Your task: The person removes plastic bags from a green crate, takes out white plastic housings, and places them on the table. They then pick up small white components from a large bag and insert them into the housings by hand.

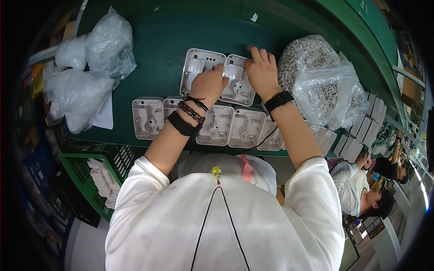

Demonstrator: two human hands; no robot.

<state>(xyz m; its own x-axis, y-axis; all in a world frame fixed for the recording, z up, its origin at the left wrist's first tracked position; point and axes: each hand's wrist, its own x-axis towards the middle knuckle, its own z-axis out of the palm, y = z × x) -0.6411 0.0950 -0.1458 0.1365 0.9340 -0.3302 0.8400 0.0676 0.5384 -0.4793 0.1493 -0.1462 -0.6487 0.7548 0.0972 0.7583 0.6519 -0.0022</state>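
Note:
Two light-grey plastic housings, one on the left (186, 83) and one on the right (244, 93), lie side by side on the green table, hollow side up, with moulded posts and walls inside. Over the right part of the left housing is my left hand (206, 86), its fingers bent together near the gap between the two. Whatever its fingertips hold, if anything, is hidden. My right hand (263, 74) lies at the right housing's far right edge, thumb by the rim and fingers apart, reaching past it. No object shows in it.
A row of similar housings (148, 118) lines the near table edge, partly under my forearms. A clear bag of small pale parts (312, 67) stands at right, beside stacked housings (361, 122). Plastic bags (110, 40) lie at left, above a green crate (83, 165). Another person (357, 194) sits at right.

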